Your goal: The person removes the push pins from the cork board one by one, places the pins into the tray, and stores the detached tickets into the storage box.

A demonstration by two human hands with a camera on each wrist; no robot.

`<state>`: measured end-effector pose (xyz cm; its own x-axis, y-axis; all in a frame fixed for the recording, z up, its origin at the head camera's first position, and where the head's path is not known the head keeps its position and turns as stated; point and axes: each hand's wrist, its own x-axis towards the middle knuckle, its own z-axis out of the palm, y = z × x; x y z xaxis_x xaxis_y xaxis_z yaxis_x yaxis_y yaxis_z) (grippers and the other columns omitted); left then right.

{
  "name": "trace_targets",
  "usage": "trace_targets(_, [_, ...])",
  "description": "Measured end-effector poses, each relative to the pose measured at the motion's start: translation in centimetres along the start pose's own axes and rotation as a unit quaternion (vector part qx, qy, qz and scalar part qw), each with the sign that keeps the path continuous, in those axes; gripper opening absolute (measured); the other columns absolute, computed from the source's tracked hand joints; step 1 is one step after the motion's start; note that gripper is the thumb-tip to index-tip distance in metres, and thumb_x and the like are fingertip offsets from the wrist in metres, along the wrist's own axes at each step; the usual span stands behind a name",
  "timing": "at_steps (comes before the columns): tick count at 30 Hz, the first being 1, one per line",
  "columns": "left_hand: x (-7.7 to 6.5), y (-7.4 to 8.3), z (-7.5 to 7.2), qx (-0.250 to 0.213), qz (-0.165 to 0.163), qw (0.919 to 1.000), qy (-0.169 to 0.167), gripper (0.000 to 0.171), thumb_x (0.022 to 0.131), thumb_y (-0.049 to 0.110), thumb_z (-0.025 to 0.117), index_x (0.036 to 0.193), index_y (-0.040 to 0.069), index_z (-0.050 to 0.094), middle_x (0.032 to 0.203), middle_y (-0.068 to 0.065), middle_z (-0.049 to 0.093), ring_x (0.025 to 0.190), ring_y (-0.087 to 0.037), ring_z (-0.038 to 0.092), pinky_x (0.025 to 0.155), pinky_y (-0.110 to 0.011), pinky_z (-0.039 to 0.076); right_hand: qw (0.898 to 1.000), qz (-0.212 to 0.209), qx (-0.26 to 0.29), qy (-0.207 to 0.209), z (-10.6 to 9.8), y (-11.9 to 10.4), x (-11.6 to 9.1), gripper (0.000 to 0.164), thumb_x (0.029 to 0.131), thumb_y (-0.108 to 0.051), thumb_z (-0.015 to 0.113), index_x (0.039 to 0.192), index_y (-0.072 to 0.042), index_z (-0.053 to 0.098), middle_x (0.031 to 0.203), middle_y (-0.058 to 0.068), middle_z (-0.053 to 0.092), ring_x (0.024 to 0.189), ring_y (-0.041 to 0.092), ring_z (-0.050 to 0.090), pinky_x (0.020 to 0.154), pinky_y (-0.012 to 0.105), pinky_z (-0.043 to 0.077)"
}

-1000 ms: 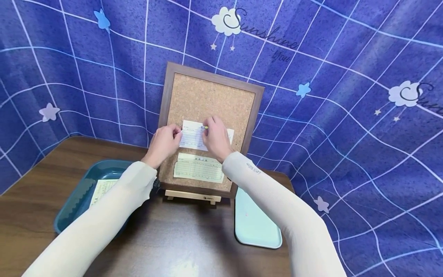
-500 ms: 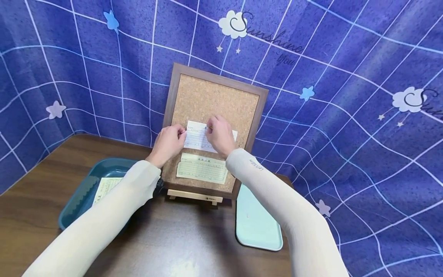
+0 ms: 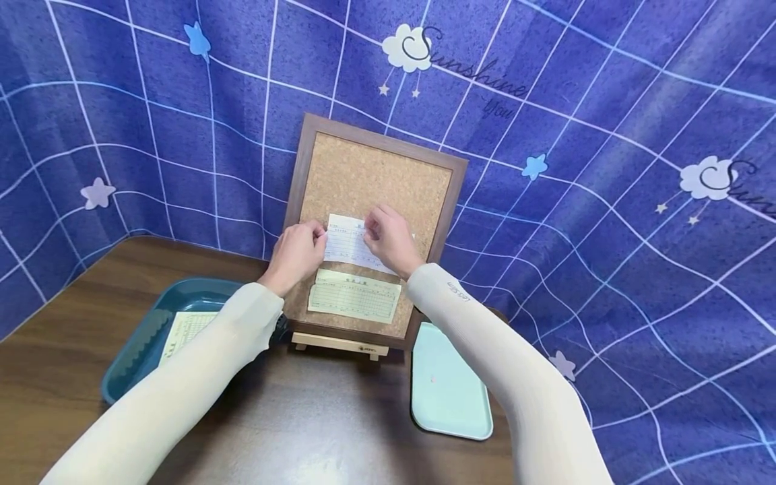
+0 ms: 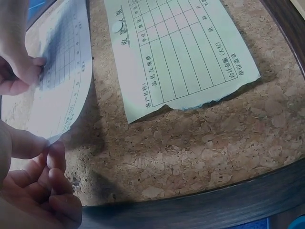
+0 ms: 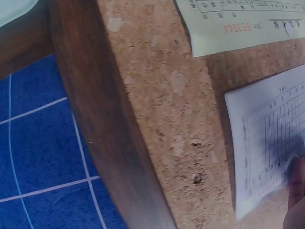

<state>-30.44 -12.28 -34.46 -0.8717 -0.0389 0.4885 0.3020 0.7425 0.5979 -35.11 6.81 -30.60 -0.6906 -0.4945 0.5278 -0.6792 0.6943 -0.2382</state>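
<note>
Here we are at the corkboard [image 3: 376, 168], and my left hand [image 3: 298, 248] has the white slip [image 3: 344, 242] by its left end, thumb and finger pinched together at the corner, presumably so the sheet can't swing out of line. The slip sits about mid-height on the board, just above the green slip [image 3: 353, 298], with a strip of cork between; I'd say that gap is there so neither covers the other's writing.

Over to my right hand [image 3: 393, 239]: it's at the slip's upper part, fingers drawn in close to the paper. Whether they grip anything, I cannot tell; the hand itself blocks the view. The spot makes sense, though, since the green slip has a white pin [image 4: 117, 26] near the middle of its top edge.

From the left wrist, the white paper bows off the cork beside my pinch, so that hold seems to be what steadies this end. The board stands propped on a wooden stand [image 3: 339, 343], handy for pressing against.

Down on the worktop [image 3: 285, 431], the teal tray [image 3: 110, 377] sits on my left with pale paper [image 3: 184, 328] inside, within easy reach, and the mint tray [image 3: 451, 411] lies to my right, carrying a pinkish speck [image 3: 433, 380] too small to name.
</note>
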Motion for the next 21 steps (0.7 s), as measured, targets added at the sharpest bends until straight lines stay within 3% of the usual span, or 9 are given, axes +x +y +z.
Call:
trace_targets(8, [0.0, -0.1, -0.1, -0.002, 0.006, 0.9999, 0.014, 0.019, 0.092, 0.010, 0.047, 0.087, 0.003, 0.065, 0.078, -0.011, 0.063, 0.070, -0.029, 0.056, 0.065, -0.043, 0.043, 0.998, -0.051, 0.019, 0.037, -0.6, 0.6, -0.8, 0.018, 0.078, 0.005, 0.067, 0.085, -0.008, 0.057, 0.088, 0.000, 0.054, 0.081, 0.012, 0.056, 0.074, 0.019, 0.044])
trace_targets(21, [-0.7, -2.0, -2.0, -0.013, -0.002, 0.9997, 0.021, 0.016, 0.096, 0.013, 0.049, 0.092, 0.003, 0.060, 0.075, -0.010, 0.060, 0.068, -0.028, 0.055, 0.064, -0.043, 0.042, 0.997, -0.066, -0.021, 0.033, -1.4, 1.2, -2.8, 0.017, 0.078, 0.003, 0.067, 0.083, -0.009, 0.056, 0.087, -0.001, 0.051, 0.081, 0.012, 0.052, 0.073, 0.020, 0.043])
